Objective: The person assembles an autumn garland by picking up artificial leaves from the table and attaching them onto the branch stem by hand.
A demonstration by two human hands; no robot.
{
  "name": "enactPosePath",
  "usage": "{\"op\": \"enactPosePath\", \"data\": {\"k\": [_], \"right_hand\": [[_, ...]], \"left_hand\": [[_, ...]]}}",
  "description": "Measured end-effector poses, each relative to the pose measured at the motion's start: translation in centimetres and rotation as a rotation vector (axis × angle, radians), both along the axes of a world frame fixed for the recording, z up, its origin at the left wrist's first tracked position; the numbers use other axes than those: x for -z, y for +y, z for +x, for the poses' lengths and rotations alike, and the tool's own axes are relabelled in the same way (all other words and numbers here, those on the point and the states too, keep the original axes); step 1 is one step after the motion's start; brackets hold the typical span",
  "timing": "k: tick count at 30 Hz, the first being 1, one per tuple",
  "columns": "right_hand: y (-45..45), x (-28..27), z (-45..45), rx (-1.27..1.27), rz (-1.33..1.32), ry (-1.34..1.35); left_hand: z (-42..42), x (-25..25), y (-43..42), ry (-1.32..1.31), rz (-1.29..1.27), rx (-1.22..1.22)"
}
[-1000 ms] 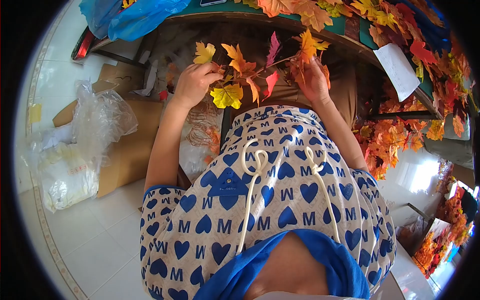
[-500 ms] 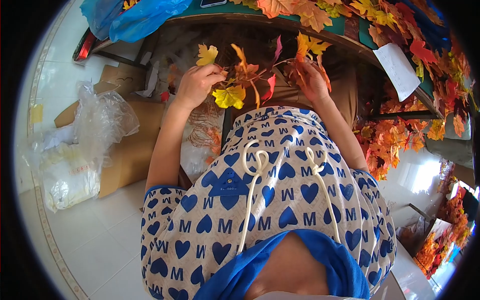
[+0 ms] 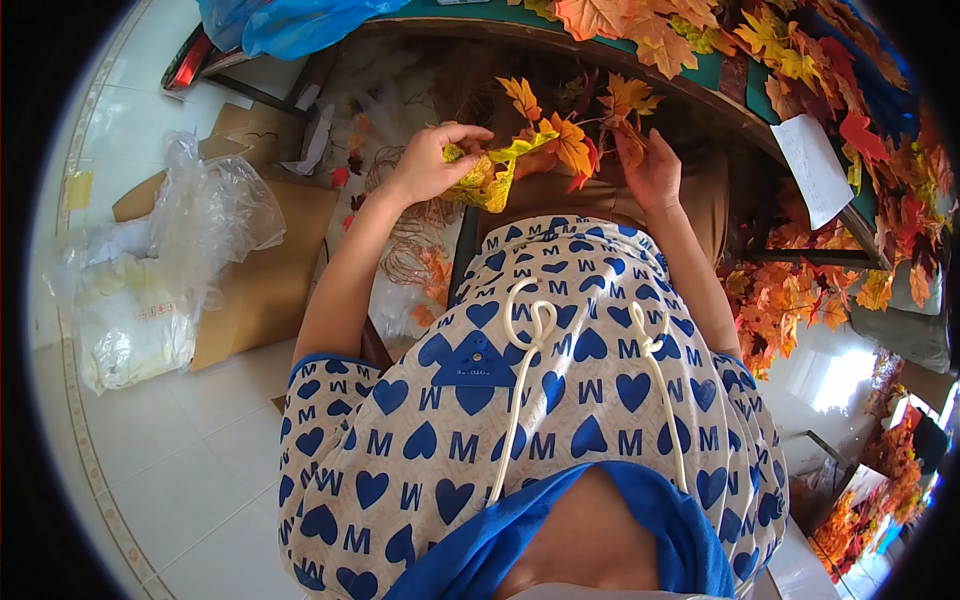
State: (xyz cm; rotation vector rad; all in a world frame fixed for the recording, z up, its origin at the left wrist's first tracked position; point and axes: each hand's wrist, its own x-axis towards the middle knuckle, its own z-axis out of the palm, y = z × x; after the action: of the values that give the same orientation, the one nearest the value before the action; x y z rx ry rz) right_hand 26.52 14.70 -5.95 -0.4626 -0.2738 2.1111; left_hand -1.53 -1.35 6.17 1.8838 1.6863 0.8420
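Well, the left hand (image 3: 428,168) grasps a yellow leaf (image 3: 491,188), whether the right hand (image 3: 655,178) grips anything I can't tell, and the leaf spray (image 3: 572,147) between them, beyond the shirt (image 3: 560,425), could shed a leaf if tugged unevenly.

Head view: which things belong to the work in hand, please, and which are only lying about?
Seem to belong:
- leafy branch between left hand and right hand
- leaves on the table

Probably lying about:
- blue bag
- clear plastic
- cardboard
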Motion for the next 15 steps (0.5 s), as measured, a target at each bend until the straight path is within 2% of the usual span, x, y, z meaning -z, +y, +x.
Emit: {"op": "enactPosePath", "data": {"k": [1,2,4,5,7,8,9,11,13,14,15], "right_hand": [[-0.1,-0.2,0.0,-0.022,0.048,-0.008],[-0.4,-0.4,-0.3,-0.024,0.050,-0.009],[-1.5,-1.4,-1.1,-0.006,0.118,-0.790],[-2.0,-1.7,-1.4,-0.005,0.118,-0.791],[-3.5,-2.4,-1.8,0.372,0.860,-1.191],[-5.0,-6.4,-2.1,0.400,0.862,-0.983],[-5.8,-8.8,-2.0,0.406,0.861,-0.988],[-7.0,-11.5,-2.0,-0.053,1.129,-0.769],[-7.8,-11.8,-3.9,-0.041,1.393,-1.085],[-8.5,-12.9,-4.4,-0.163,1.364,-1.288],[-8.4,-11.9,-4.9,-0.204,1.320,-1.309]], "left_hand": [[0.0,0.0,0.0,-0.148,-0.086,-0.020],[-0.2,0.2,0.0,-0.150,-0.083,-0.022],[-0.2,0.8,0.3,-0.523,-0.142,-0.092],[-0.3,1.0,0.3,-0.524,-0.142,-0.090],[0.4,0.4,0.4,-0.663,-0.177,-0.121],[0.6,0.1,0.5,-0.664,-0.178,-0.116],[0.9,-0.1,0.6,-0.676,-0.169,-0.123],[1.3,-0.3,0.3,-0.689,-0.161,-0.110],[1.9,-0.4,0.5,-0.596,-0.093,-0.121],[2.5,-0.4,0.8,-0.576,-0.102,-0.136],[2.9,-0.5,0.6,-0.556,-0.114,-0.149]]}}
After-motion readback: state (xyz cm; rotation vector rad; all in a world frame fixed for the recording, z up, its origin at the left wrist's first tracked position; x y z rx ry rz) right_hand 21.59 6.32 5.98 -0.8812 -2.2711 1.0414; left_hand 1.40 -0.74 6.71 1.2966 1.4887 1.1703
